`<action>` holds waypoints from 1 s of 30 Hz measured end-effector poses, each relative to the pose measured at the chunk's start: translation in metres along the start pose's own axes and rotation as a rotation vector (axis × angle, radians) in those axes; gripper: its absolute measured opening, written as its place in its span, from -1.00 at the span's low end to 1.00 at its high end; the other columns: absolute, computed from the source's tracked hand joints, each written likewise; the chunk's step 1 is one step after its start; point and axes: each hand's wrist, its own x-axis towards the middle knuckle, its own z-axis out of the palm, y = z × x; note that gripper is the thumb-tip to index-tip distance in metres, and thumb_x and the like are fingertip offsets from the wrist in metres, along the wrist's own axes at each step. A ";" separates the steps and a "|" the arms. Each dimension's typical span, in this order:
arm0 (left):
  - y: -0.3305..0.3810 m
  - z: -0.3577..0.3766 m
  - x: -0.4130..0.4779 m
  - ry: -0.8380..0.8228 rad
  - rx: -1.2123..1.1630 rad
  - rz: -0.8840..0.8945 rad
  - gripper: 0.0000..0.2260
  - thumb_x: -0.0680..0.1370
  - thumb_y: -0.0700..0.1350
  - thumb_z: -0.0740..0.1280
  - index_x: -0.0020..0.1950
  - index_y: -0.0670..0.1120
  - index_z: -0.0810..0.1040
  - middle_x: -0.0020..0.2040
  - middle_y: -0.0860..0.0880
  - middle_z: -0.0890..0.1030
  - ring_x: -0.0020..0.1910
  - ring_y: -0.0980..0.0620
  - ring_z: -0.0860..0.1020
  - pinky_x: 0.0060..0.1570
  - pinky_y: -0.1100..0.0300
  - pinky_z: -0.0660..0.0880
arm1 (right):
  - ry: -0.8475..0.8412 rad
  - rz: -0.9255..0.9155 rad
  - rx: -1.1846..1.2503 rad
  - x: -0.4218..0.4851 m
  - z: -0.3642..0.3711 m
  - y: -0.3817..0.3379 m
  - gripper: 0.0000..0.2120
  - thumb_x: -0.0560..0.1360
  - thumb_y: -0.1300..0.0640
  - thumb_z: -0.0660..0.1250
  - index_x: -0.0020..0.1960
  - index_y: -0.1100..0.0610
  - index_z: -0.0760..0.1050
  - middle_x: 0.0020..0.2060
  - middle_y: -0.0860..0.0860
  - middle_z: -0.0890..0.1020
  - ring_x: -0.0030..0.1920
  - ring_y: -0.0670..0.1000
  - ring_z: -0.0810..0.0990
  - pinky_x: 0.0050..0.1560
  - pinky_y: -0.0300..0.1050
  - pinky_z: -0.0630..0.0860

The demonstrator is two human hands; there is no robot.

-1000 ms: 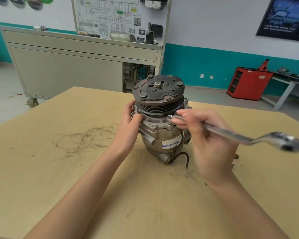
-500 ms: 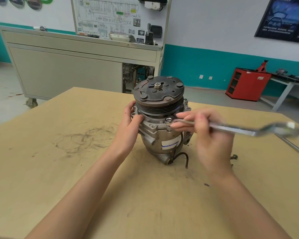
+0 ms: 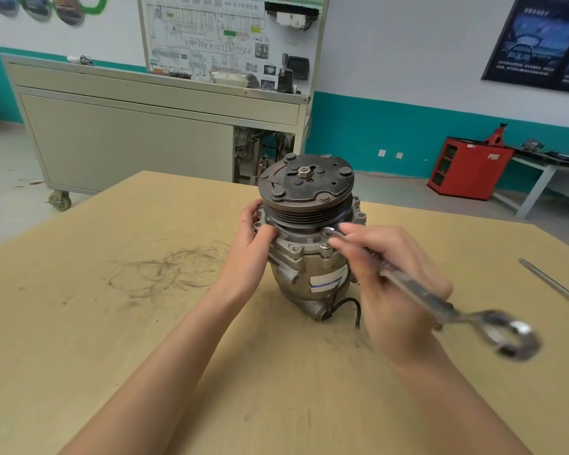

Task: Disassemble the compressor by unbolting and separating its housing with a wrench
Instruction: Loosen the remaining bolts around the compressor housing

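The compressor stands upright on the wooden table, its rusty pulley and clutch plate on top and a silver housing with a white label below. My left hand grips the housing flange on its left side. My right hand holds the shank of a silver combination wrench. The wrench's far end sits at a flange bolt just under the pulley, partly hidden by my fingers. Its blurred near end sticks out toward the lower right.
A long thin metal bar lies on the table at the right edge. A small bolt rests on the table just under the wrench. Behind the table stand a grey wheeled cabinet with a wiring board and a red cabinet.
The wrench handle swung away from me to the right, then back toward me and down, pivoting at the flange bolt. My left hand stayed on the housing.
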 end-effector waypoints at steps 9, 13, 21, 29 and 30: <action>0.001 -0.001 -0.001 -0.017 -0.010 0.010 -0.61 0.63 -0.14 0.12 0.45 0.09 0.25 0.18 0.31 0.44 0.11 0.38 0.46 0.06 0.35 0.39 | -0.058 -0.349 -0.459 -0.010 0.003 -0.004 -0.59 0.57 0.07 0.25 -0.27 0.35 0.62 -0.23 0.18 0.69 -0.31 0.04 0.68 -0.38 -0.22 0.57; 0.001 -0.002 -0.002 -0.021 -0.005 0.012 -0.60 0.63 -0.15 0.12 0.46 0.09 0.24 0.18 0.33 0.42 0.11 0.40 0.44 0.11 0.33 0.39 | -0.045 -0.266 -0.377 -0.016 0.002 -0.003 -0.65 0.60 0.18 0.21 -0.26 0.34 0.59 -0.21 0.16 0.68 -0.25 0.01 0.68 -0.31 -0.18 0.59; 0.001 -0.002 -0.003 -0.023 0.010 -0.009 -0.59 0.64 -0.09 0.11 0.48 0.12 0.20 0.25 0.21 0.43 0.12 0.37 0.44 0.03 0.37 0.40 | -0.049 0.917 0.717 0.020 -0.009 0.025 -0.72 0.64 0.17 0.05 -0.17 0.22 0.42 -0.25 0.10 0.68 -0.34 0.07 0.67 -0.32 -0.19 0.59; 0.003 -0.001 -0.003 -0.016 0.020 -0.007 -0.61 0.64 -0.08 0.11 0.47 0.14 0.21 0.14 0.36 0.42 0.11 0.32 0.47 0.02 0.30 0.41 | 0.052 0.859 0.776 0.023 -0.016 0.013 -0.67 0.59 -0.01 0.16 -0.18 0.10 0.60 -0.15 0.14 0.69 -0.16 0.09 0.69 -0.18 -0.20 0.60; 0.003 -0.001 -0.003 -0.015 0.024 -0.006 -0.60 0.64 -0.08 0.11 0.47 0.13 0.21 0.14 0.36 0.42 0.15 0.28 0.47 0.07 0.26 0.41 | 0.028 0.785 0.678 0.019 -0.016 0.008 -0.70 0.59 0.02 0.16 -0.15 0.09 0.60 -0.13 0.13 0.69 -0.14 0.11 0.69 -0.16 -0.18 0.60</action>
